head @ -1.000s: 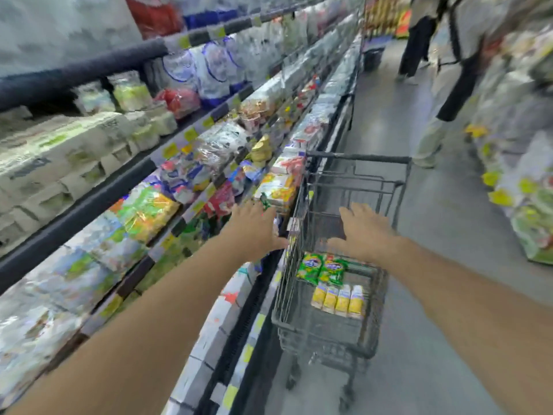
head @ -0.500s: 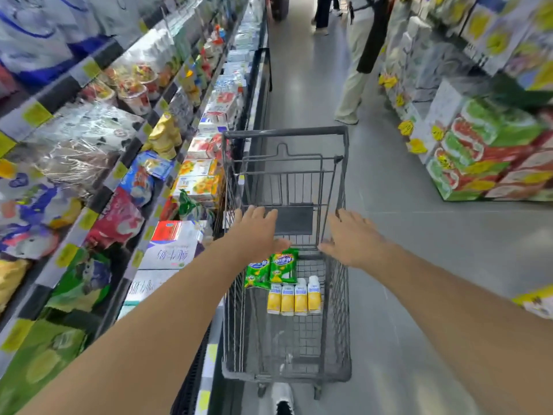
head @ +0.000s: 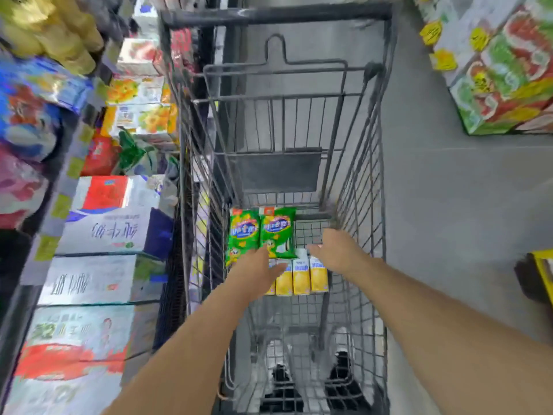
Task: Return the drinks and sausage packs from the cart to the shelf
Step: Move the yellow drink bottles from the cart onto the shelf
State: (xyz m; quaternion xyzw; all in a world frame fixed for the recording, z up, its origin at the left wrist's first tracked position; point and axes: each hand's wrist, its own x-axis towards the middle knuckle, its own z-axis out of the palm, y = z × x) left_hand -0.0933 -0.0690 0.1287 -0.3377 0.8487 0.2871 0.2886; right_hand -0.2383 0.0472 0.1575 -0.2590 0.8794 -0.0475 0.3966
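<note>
Below, a grey wire-mesh cart (head: pixel 359 181), two glossy green sausage packs (head: pixel 260 232) lying flat on its floor, boxy yellow drink cartons (head: pixel 300 277) just beside them, left hand (head: pixel 257 265) fingers spread over packs and cartons, right hand (head: pixel 338 250) open above the cartons, neither gripping, carton-stacked shelf (head: pixel 98 235) alongside.

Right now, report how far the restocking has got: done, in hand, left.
Done: nothing visibly; both green sausage packs and the row of yellow drink cartons lie in the cart. In hand: left hand and right hand reach over them, gripping nothing yet. Left: carrying everything to the shelf.
</note>
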